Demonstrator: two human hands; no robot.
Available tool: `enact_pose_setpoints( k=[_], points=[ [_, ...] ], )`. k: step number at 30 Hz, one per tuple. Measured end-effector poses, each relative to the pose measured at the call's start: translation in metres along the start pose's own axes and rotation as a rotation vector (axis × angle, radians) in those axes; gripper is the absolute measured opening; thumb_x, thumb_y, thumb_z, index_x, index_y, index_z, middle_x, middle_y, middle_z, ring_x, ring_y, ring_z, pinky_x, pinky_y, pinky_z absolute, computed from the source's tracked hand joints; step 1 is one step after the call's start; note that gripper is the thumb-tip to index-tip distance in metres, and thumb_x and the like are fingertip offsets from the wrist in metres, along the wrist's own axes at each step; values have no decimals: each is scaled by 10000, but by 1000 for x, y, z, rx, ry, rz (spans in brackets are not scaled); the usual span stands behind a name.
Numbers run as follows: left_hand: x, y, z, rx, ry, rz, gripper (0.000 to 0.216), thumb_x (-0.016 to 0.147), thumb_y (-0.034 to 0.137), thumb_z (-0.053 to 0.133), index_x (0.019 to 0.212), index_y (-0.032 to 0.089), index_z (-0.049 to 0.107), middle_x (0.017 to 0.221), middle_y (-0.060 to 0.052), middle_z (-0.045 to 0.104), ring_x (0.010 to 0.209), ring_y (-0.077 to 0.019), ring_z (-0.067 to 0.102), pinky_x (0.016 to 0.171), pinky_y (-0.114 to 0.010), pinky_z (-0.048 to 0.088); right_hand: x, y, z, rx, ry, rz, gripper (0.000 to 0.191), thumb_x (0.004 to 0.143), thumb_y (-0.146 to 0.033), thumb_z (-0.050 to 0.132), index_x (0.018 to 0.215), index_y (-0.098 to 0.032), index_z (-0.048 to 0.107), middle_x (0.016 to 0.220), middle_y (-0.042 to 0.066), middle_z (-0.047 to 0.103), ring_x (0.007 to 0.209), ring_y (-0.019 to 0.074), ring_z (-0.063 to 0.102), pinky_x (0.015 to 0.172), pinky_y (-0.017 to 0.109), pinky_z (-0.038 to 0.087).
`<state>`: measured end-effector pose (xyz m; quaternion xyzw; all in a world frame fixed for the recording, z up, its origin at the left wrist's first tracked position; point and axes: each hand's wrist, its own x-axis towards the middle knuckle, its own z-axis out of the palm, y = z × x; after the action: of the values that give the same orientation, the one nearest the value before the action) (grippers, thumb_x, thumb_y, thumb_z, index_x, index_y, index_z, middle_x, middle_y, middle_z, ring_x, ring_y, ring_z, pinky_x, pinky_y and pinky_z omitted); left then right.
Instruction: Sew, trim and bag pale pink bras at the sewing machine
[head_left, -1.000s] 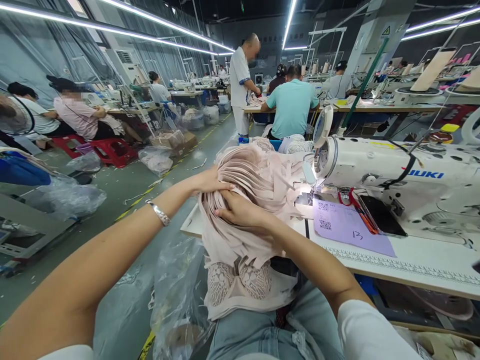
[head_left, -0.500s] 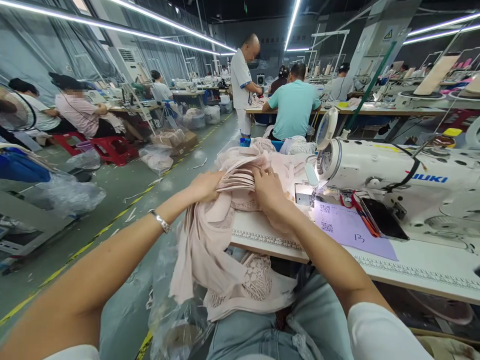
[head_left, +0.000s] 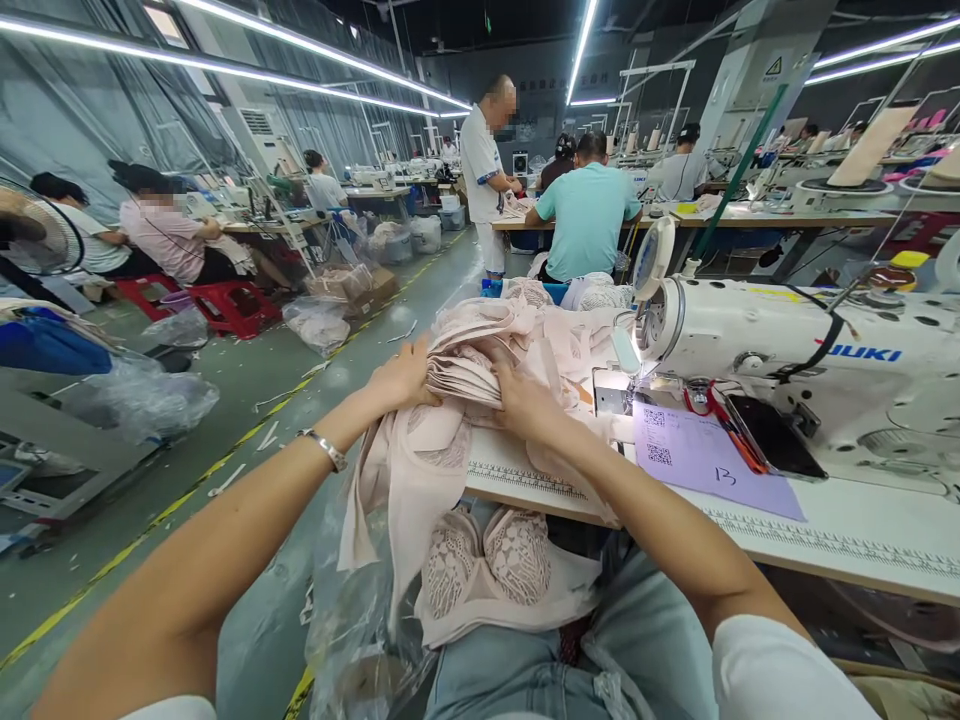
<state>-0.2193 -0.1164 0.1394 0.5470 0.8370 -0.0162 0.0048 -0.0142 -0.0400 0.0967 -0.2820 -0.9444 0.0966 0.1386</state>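
Note:
A thick bundle of pale pink bras (head_left: pixel 461 372) lies over the left end of the sewing table, its layered edges facing me. My left hand (head_left: pixel 405 378) grips the bundle's left side, fingers closed over the fabric. On the right side, my right hand (head_left: pixel 525 402) is closed round the layers, its fingertips partly hidden in the cloth. Loose bands hang from the bundle over the table edge. Below, one lace bra (head_left: pixel 517 560) rests across my lap with both cups facing up.
Right of my hands stands a white JUKI sewing machine (head_left: pixel 780 330), its lamp lit. A purple paper (head_left: pixel 712 470) marked 13, red-handled scissors (head_left: pixel 739 435) and a black phone (head_left: pixel 780 435) lie before it. Clear plastic (head_left: pixel 337 600) hangs at the table's left. Co-workers sit farther off.
Both hands have shifted slightly left and down with the bundle, and its layers are more fanned out. Hanging fabric has moved aside, so the lap bra's two cups show.

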Motion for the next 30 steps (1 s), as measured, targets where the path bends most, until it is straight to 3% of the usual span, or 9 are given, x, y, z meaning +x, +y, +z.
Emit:
enact_pose_setpoints(
  k=[3, 7, 10, 14, 17, 20, 26, 28, 30],
  points=[
    [-2, 3, 0, -6, -29, 13, 873, 748, 469, 687, 1461, 135, 310, 1370, -242, 548, 1203, -428, 587, 909, -475, 521, 4, 7, -8, -84, 46, -13, 459, 862, -97, 550, 1312, -159, 480, 1166, 139, 626, 1075, 292, 585, 815, 374, 494],
    [1, 5, 1, 35, -26, 49, 566, 815, 397, 569, 1316, 150, 479, 1206, -215, 654, 1114, -433, 634, 870, -494, 523, 12, 14, -12, -117, 237, 28, 432, 806, -171, 667, 1230, -151, 586, 1435, 201, 452, 1301, 378, 419, 958, 476, 450],
    [5, -1, -1, 22, -11, 134, 657, 777, 410, 621, 1366, 175, 453, 1306, -181, 615, 1205, -396, 592, 963, -477, 497, 17, 20, -11, -31, 153, 97, 351, 834, -210, 665, 1168, -109, 622, 1314, 205, 546, 1180, 333, 524, 923, 428, 475],
    [10, -21, -8, -334, -33, 447, 937, 736, 666, 621, 1492, 182, 353, 1503, -143, 473, 1366, -338, 461, 1128, -422, 388, 15, 23, 5, -115, 199, -151, 193, 906, -80, 528, 1067, -93, 632, 1156, 155, 628, 1071, 266, 555, 912, 376, 478],
    [11, -35, -9, -561, -79, 282, 917, 823, 812, 333, 1467, 165, 413, 1513, -155, 463, 1363, -319, 468, 1130, -411, 383, 9, 22, 23, -167, 335, -281, 273, 950, -34, 403, 1116, -103, 608, 1212, 155, 621, 1057, 254, 541, 911, 379, 478],
    [12, -38, -7, -585, -110, 141, 945, 781, 841, 354, 1385, 132, 510, 1460, -172, 521, 1314, -321, 521, 1112, -404, 403, 3, 22, 36, -143, 416, -330, 280, 957, -43, 388, 1138, -108, 591, 1199, 161, 619, 1069, 263, 527, 928, 402, 469],
    [17, -38, -12, -580, -255, 238, 1041, 693, 723, 598, 1518, 138, 351, 1383, -154, 600, 1259, -277, 582, 1059, -337, 450, -2, 29, 31, 0, 470, -235, 404, 865, -30, 463, 1255, -112, 532, 1155, 142, 628, 1094, 267, 532, 926, 403, 467],
    [19, -38, -14, -593, -299, 287, 976, 693, 655, 636, 1497, 155, 399, 1366, -129, 618, 1248, -265, 587, 1043, -320, 461, -1, 29, 27, -24, 449, -224, 406, 842, -25, 488, 1231, -119, 557, 1135, 143, 641, 1091, 273, 535, 916, 400, 462],
    [22, -36, -15, -583, -242, 293, 826, 715, 643, 602, 1379, 155, 553, 1280, -99, 676, 1186, -277, 617, 1017, -329, 479, -1, 28, 24, -90, 429, -244, 333, 851, -15, 491, 1135, -136, 614, 1075, 137, 661, 1073, 273, 539, 911, 394, 449]
  ],
)
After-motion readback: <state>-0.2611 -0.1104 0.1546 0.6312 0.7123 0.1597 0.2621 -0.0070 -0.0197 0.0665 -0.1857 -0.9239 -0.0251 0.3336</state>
